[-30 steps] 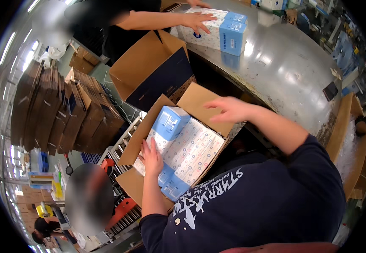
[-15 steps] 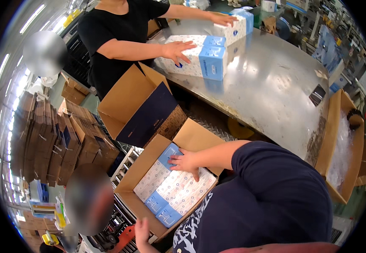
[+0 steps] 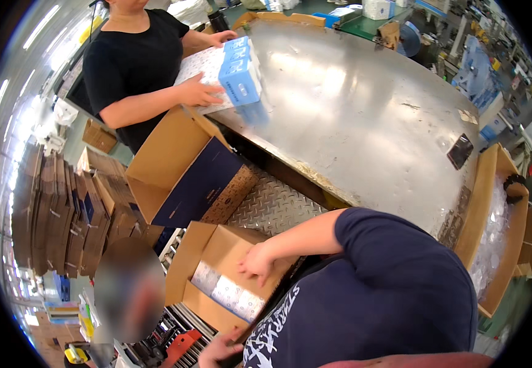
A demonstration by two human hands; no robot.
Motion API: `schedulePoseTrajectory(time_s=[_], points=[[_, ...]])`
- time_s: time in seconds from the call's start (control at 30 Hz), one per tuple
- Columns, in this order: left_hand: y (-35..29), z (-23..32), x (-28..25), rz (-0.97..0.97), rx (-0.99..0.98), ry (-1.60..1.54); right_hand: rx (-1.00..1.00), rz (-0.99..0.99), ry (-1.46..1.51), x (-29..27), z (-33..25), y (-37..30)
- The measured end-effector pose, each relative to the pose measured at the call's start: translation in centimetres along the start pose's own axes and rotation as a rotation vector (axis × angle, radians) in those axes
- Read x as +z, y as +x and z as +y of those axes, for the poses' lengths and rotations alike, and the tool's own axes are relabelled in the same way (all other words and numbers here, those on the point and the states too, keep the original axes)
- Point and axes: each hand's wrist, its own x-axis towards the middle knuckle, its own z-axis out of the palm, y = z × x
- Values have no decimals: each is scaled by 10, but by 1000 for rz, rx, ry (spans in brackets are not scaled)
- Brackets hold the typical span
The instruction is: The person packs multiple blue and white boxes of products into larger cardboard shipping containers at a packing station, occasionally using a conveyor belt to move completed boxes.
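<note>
In front of me stands an open cardboard carton holding white-and-blue packs of paper tissue, partly covered by folded-in flaps. My right hand, fingers apart, rests on a brown flap along the carton's far side. Close to the carton's near left corner is my left hand, its fingers loosely extended and partly blurred, with nothing visible in them. Across the metal table a co-worker's two hands hold a block of blue-and-white tissue packs.
Beyond my carton stands another open carton, dark blue and brown, by a diamond-plate surface. A roller conveyor with a red part runs at lower left. Flattened cartons are stacked left. A phone-like dark object lies near a long box of clear plastic.
Flaps now lean over the packs in my carton. My right hand has moved off the packs onto a flap. The co-worker has drawn the packs on the table leftward.
</note>
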Motion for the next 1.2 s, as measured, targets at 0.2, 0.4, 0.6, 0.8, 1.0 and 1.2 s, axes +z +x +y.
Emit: schedulePoseTrajectory(time_s=[0.2,0.4,0.6,0.8,1.0,1.2], points=[[71,-24,-28,1012,-198,374,72,461,-105,-124,2,49],[89,-75,-8,1276,-197,-17,303,692,-118,-92,27,43],[91,-135,-63,1117,318,-678,399,397,-167,13,-18,34],[54,-185,-212,1261,-67,-334,658,373,-228,21,-22,174],[-17,-212,-239,1142,-246,609,490,452,-131,30,5,367],[-75,-287,-239,1280,-295,525,324,339,-207,21,-12,512]])
